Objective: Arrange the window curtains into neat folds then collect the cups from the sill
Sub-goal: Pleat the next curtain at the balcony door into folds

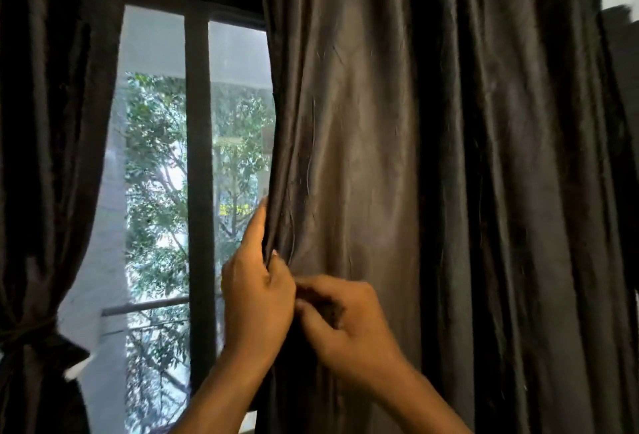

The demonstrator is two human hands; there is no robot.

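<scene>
The right curtain (397, 157) occupies the view from roughly 12 o'clock round to 5 o'clock, a dark brown-grey cloth with a dull sheen, hanging in broad vertical folds from the top of the frame. Its central panel is smoother and lighter where daylight strikes it, marked by fine creases and a few loose threads; toward 3 o'clock the folds grow deeper and darker. The curtain's leading edge runs down beside the window (197, 157), which sits from 10 to 7 o'clock with a dark vertical bar and green foliage beyond the glass. At 6 o'clock the left hand (257, 299) grips that leading edge: the forefinger lies extended upward along the hem while the thumb and remaining fingers are curled round a gathered strip of cloth. Touching it at its 3 o'clock side, the right hand (340, 323) has its fingers curled inward, pinching a bunch of the same fabric; the image is blurred here and the exact finger positions cannot be told. The left curtain (45, 157) hangs at 9 o'clock, of matching dark material, drawn in and bound by a tie-back (31, 333) near 8 o'clock. No cups or sill are visible.
</scene>
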